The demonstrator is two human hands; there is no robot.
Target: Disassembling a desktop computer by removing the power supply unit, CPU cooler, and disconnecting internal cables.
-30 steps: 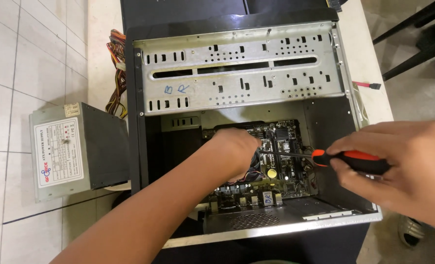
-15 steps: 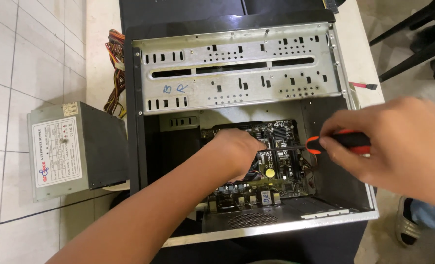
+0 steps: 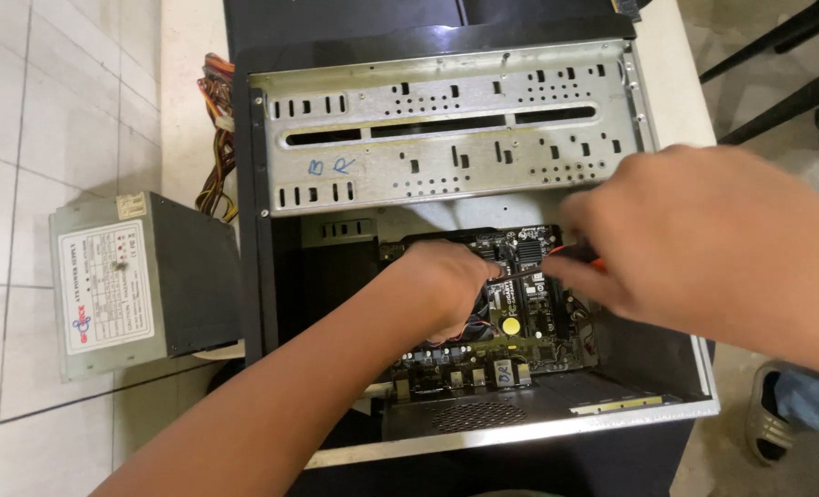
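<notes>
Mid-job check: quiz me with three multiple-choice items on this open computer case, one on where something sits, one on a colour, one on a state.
1. Where is the loose power supply unit?
A. On the floor tiles to the left of the case
B. Mounted inside the case
C. On top of the drive cage

2. What colour shows on the screwdriver handle?
A. Blue and white
B. Orange-red and black
C. Green

3. What is the state of the computer case?
A. Side panel on
B. Standing upright
C. Lying open, motherboard exposed

Answers: 1 A, the grey box sits on the tiles outside the case wall. 2 B, orange-red and black peek out from the right hand. 3 C, the left hand rests on the motherboard inside.
</notes>
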